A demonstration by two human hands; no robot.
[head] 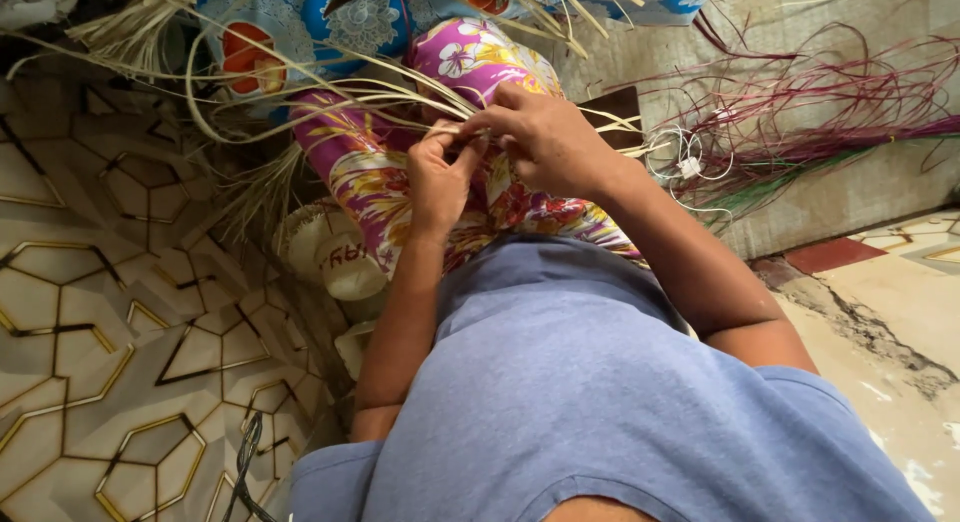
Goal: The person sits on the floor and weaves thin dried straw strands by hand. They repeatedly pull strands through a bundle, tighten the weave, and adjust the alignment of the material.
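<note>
item: hand-plaiting of pale dried leaf strips, seen from above over the worker's lap.

- left hand (pixel 438 177) — fingers curled shut, pinching the pale strips (pixel 400 87) at the point where they cross, just above the knee.
- right hand (pixel 545 137) — touching the left, fingers folded down over the same crossing; which strand it grips cannot be told.
- work in hand — judged to be a mid-weave step, strands being crossed and held tight. the next move would call for one hand to keep the pinch while the other frees a single strip without slackening the rest.
- strips — flat, narrow, stiff and straw-coloured, fanning loose up and to the left.
- lap cloth (pixel 365 172) — soft, floral, purple and yellow.
- dyed strips (pixel 820 132) — thin, wiry, maroon with some green, lying well apart on a mat (pixel 850 197) to the right.
- white cord (pixel 690 167) — tangled, near the dyed bundle.
- pale woven piece (pixel 335 252) — rounded, beside the left forearm.
- floor (pixel 90 352) — glossy, hexagon-patterned.
</note>
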